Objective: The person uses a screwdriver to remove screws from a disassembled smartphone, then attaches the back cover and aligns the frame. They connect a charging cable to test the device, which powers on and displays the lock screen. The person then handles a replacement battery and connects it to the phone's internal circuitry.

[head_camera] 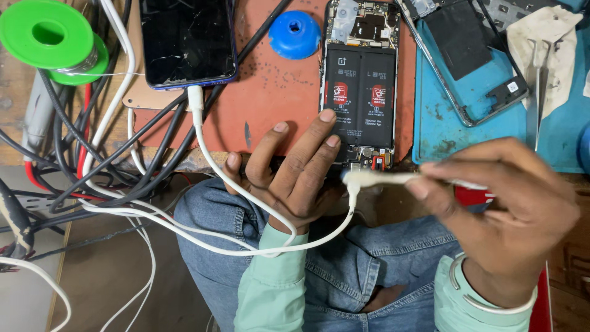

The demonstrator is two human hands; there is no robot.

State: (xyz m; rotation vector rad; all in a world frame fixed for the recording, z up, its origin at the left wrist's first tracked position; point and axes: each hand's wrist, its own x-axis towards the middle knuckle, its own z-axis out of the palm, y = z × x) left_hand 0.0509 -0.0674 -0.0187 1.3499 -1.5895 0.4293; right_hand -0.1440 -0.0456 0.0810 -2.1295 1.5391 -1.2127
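White cable plug (369, 179) is sitting pinched in the right hand (504, 215), tip aiming at the bottom edge of the opened phone (359, 80), just short of the port as far as the view shows. Left hand (295, 166) is lying spread, fingers wide, fingertips pressing the phone's lower end & battery, steadying it on the red mat (270, 92); holding nothing. Back cover is already off, battery + board exposed; plug isn't seated yet, so connecting looks left to do. The port itself is hiding behind the plug tip and is blurry, prob. not touching yet. A second phone (187, 40), cracked screen, is lying top left w/ its own white cable in. Phone frame (467, 55) on the blue mat (442, 132) is cut off at the top.
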